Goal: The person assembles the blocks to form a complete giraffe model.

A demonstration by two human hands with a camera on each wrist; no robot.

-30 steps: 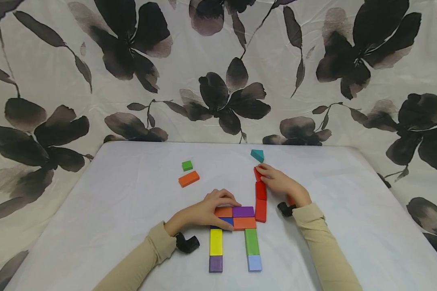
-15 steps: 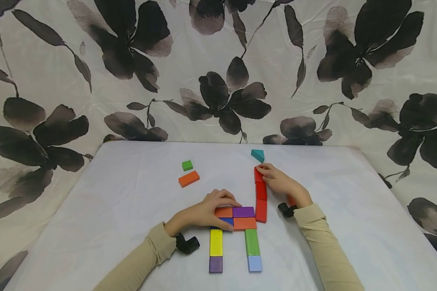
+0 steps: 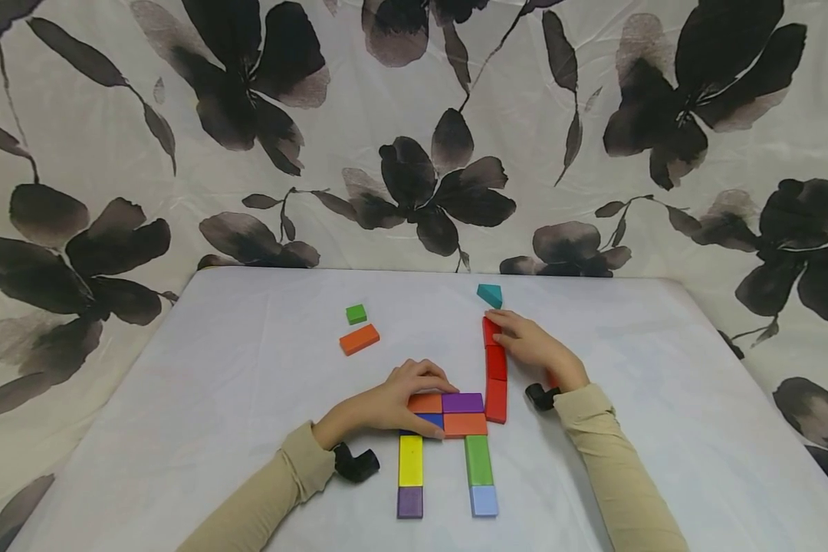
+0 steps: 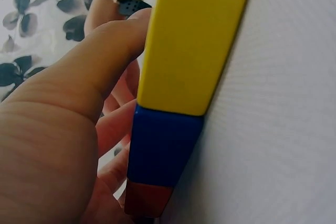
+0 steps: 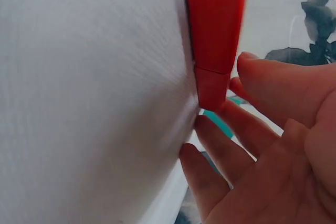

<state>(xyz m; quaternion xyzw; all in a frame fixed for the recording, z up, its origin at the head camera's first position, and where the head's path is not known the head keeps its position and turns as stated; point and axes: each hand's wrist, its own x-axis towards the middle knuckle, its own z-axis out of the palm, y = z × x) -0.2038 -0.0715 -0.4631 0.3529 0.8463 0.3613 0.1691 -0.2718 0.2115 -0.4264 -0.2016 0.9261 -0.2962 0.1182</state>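
Note:
My left hand (image 3: 393,399) arches over the left part of a flat block figure, thumb at the near edge and fingers at the far edge. Between them lie an orange block (image 3: 425,403) and a blue block (image 4: 165,145), partly covered. Beside these are a purple block (image 3: 462,402) and another orange block (image 3: 464,425). My right hand (image 3: 533,343) touches the far end of a column of red blocks (image 3: 496,363) with fairly straight fingertips (image 5: 227,107). In the right wrist view its thumb lies close beside the column, the other fingers spread.
Yellow (image 3: 410,460) and dark purple blocks (image 3: 410,503) form one leg, green (image 3: 478,460) and light blue blocks (image 3: 484,501) the other. A teal block (image 3: 490,295) lies beyond the red column. Loose green (image 3: 356,313) and orange blocks (image 3: 359,340) lie at the back left.
The farthest red block has turned slightly into line with the other red blocks under my right fingers. My left hand has stayed in place.

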